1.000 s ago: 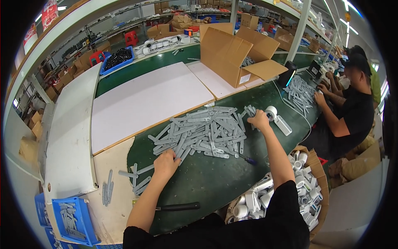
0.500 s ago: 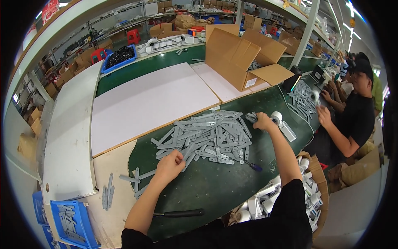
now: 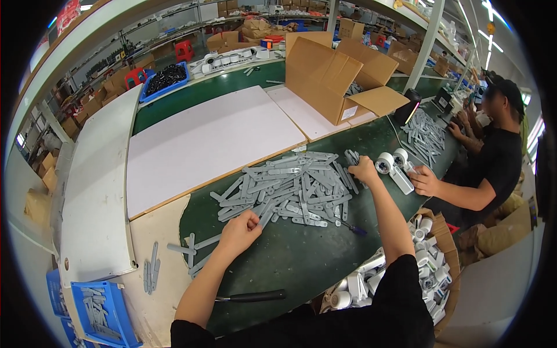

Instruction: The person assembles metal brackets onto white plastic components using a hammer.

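A loose heap of grey flat plastic strips (image 3: 290, 188) covers the middle of the green table. At its near left edge is my left hand (image 3: 241, 233), fingers curled, with a grey strip (image 3: 266, 218) at its fingertips. Past the heap's right side, my right hand (image 3: 364, 171) grips a small bundle of grey strips (image 3: 351, 156); my fingers partly hide it. Just right of that hand lies a white round-headed device (image 3: 400, 180) with a long flat handle. A co-worker's hand (image 3: 425, 181) is at a second white device (image 3: 401, 155) beside it.
A purple-handled screwdriver (image 3: 356, 229) lies by the heap, a black-handled tool (image 3: 255, 297) near the front edge. An open carton (image 3: 325, 81) stands behind. White parts fill a box (image 3: 451, 243) at right; a blue bin (image 3: 119, 307) holds strips at lower left.
The co-worker's hand has come down to the table, and a second white device now stands beside the first. My right hand has shifted slightly left; my left hand has barely moved.
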### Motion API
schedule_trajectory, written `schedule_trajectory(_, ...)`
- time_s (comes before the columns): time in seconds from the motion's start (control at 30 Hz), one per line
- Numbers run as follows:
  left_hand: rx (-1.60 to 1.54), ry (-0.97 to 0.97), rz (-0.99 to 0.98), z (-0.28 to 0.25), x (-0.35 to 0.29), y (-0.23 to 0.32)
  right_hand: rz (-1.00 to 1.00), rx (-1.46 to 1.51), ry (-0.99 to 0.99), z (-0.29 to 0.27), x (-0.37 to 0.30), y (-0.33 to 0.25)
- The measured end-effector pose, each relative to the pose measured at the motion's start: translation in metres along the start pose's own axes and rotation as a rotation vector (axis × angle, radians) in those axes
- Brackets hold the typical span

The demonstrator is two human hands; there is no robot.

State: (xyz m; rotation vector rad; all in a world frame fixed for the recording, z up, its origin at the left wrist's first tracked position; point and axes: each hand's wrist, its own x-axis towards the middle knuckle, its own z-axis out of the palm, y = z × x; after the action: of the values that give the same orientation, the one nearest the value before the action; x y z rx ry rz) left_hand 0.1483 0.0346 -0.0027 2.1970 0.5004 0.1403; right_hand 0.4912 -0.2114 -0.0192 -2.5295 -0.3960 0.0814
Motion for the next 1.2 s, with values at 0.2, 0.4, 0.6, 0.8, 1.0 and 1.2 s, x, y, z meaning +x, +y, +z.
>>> schedule_trajectory(0.2, -0.024, -0.016, 0.017, 0.001, 0.001, 0.002, 0.082, -0.052, -0.106, -0.015, -0.019, 0.003)
schedule_trajectory(0.4, -0.037, -0.039, 0.051, 0.009, 0.004, 0.016, 0.087, -0.318, -0.082, -0.003, -0.042, -0.020)
schedule_trajectory(0.6, -0.162, -0.015, 0.152, 0.024, 0.006, 0.032, 0.131, -0.149, -0.013, -0.012, -0.057, -0.013)
schedule_trajectory(0.8, -0.463, 0.036, 0.292, 0.054, 0.027, 0.060, -0.036, 1.024, -0.283, -0.032, -0.123, -0.053)
schedule_trajectory(1.0, -0.388, 0.102, 0.377, 0.091, 0.062, 0.097, 0.053, 1.371, -0.255, -0.001, -0.143, -0.094)
schedule_trajectory(1.2, -0.215, 0.150, 0.423, 0.065, 0.039, 0.103, 0.125, 1.337, -0.045, -0.007, -0.015, -0.052)
